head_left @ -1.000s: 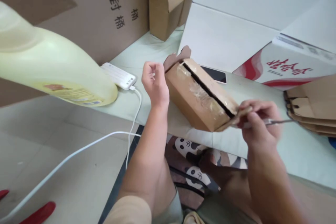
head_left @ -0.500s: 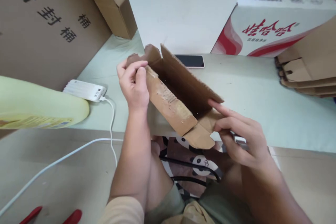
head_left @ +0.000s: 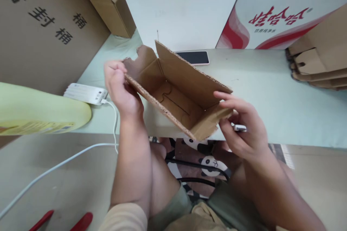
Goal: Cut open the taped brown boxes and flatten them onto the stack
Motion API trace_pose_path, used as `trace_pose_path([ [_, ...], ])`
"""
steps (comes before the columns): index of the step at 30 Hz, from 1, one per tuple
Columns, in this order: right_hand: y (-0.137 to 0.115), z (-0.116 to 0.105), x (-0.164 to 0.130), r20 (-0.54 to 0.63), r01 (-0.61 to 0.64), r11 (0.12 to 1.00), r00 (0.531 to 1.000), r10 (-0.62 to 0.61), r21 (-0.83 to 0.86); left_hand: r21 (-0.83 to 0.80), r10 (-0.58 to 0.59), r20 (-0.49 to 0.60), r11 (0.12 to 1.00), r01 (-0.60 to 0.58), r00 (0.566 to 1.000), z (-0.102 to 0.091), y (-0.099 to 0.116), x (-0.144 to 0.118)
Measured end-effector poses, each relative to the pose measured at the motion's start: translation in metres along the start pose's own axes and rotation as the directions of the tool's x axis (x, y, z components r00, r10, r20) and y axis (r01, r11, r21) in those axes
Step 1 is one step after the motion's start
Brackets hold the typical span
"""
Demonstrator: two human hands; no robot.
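Observation:
A brown cardboard box (head_left: pixel 187 68) is held up above the front edge of the table, tilted so that I look into its inside. Its bottom shows a curved slot line where flaps meet. My left hand (head_left: pixel 120 88) grips the box's left end, thumb over the near wall's corner. At the right end, my right hand (head_left: pixel 241 126) pinches the short side wall, its index finger along the far wall's corner. A small white and grey object (head_left: pixel 239 127) is tucked in the right palm; its kind is mostly hidden.
A phone (head_left: pixel 193 57) lies behind the box, before white cartons (head_left: pixel 179 11). On the left are a power bank (head_left: pixel 86 94) with a cable, a pale green bottle (head_left: pixel 43 108) and another open cardboard box (head_left: pixel 108 3). Folded cardboard (head_left: pixel 320 57) stands at the right.
The box has tipped so its inside and bottom now show, where its worn near outer wall showed before. My left hand has moved left with it; both hands still hold it.

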State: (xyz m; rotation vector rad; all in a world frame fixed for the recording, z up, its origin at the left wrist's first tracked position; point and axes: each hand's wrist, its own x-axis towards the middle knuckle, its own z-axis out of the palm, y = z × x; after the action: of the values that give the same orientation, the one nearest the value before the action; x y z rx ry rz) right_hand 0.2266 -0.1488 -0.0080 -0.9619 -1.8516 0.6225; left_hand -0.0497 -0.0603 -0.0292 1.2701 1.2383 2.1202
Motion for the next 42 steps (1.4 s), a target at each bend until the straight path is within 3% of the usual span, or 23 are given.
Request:
trace_pose_path([
  [3,0.01,0.01,-0.001,-0.099,-0.017,0.997,0.995,0.009,-0.079,-0.191,0.06,-0.046,0.979,-0.068,0.997,0.003,0.003,-0.002],
  [7,0.022,0.017,0.0,-0.248,-0.084,0.985,0.968,0.044,-0.151,-0.166,-0.021,0.078,0.986,0.034,0.997,0.001,0.004,-0.006],
  [11,0.026,0.018,0.004,-0.156,-0.181,0.983,0.972,0.174,-0.032,-0.015,0.001,0.119,1.0,0.001,0.993,-0.003,-0.001,-0.007],
  [15,0.02,0.014,0.009,-0.045,-0.119,0.993,0.992,0.119,-0.007,0.214,0.065,0.233,0.97,-0.116,0.97,-0.003,-0.002,-0.005],
  [18,0.014,0.01,0.008,0.043,-0.126,0.989,0.991,0.123,0.081,0.357,0.01,0.359,0.922,-0.147,0.933,-0.003,0.003,-0.005],
  [20,0.013,0.009,0.005,0.036,-0.227,0.959,0.974,0.225,0.167,0.414,-0.036,0.4,0.898,-0.146,0.916,-0.003,0.005,-0.006],
  [22,0.016,0.011,0.003,-0.048,-0.352,0.893,0.924,0.379,0.281,0.448,-0.059,0.411,0.882,-0.145,0.91,-0.005,0.006,-0.007],
  [26,0.028,0.018,0.007,-0.168,-0.475,0.742,0.778,0.605,0.474,0.434,-0.056,0.35,0.894,-0.109,0.935,-0.011,0.003,-0.005],
  [30,0.04,0.023,0.01,-0.158,-0.501,0.665,0.721,0.675,0.554,0.4,-0.063,0.3,0.914,-0.065,0.952,-0.017,-0.001,-0.003],
  [34,0.044,0.023,0.005,-0.115,-0.571,0.69,0.727,0.676,0.445,0.371,-0.068,0.2,0.929,-0.011,0.977,-0.024,-0.007,0.001],
  [38,0.04,0.025,0.003,0.042,-0.645,0.655,0.725,0.688,0.393,0.301,-0.126,0.059,0.948,0.102,0.99,-0.037,-0.014,0.013],
  [40,0.036,0.026,0.003,0.108,-0.621,0.679,0.764,0.637,0.392,0.27,-0.158,0.008,0.951,0.15,0.987,-0.043,-0.017,0.017],
  [42,0.031,0.026,0.002,0.098,-0.524,0.742,0.838,0.536,0.418,0.237,-0.205,-0.018,0.95,0.204,0.978,-0.044,-0.016,0.018],
])
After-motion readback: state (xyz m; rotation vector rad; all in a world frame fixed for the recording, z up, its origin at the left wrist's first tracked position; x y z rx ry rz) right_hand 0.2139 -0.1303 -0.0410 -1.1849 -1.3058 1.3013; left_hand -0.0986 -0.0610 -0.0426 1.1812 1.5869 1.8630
